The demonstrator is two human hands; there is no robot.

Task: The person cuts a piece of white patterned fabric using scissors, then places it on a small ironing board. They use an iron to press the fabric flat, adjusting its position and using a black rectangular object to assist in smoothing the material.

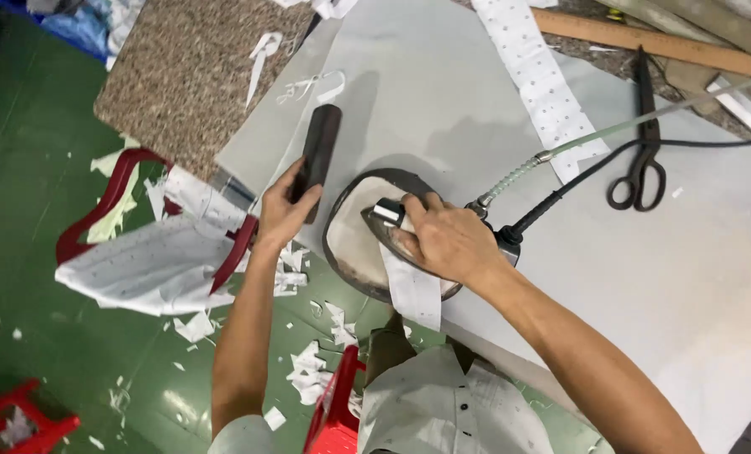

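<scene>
Your iron (pixel 409 227) sits on the oval pad (pixel 350 252) at the near edge of the table (pixel 687 286), nose toward 9 o'clock, its long axis running 9 to 3. Your right hand (pixel 447 240) is clenched over the handle from the 3 o'clock side. A white fabric strip (pixel 413 290) comes out from under the iron toward 6 o'clock, hanging over the table edge — that is the piece under the sole.

Your left hand (pixel 287 206) lies at 9 o'clock of the iron, just beside the pad, and grasps the lower end of a dark block (pixel 318 155) whose long axis points to 12. The left hand is nearer to the strip's free side.

The hose (pixel 611 133) and cord (pixel 594 168) lead off from the iron's heel toward 2 o'clock. Scissors (pixel 640 160) lie well apart at 2 o'clock, a dotted strip (pixel 544 84) at 1 o'clock.

Containers — none shows on the table. On the green floor (pixel 31 168) at 8 o'clock a red stool (pixel 85 231) carries folded white cloth (pixel 153 265), with scraps (pixel 308 370) around it.
</scene>
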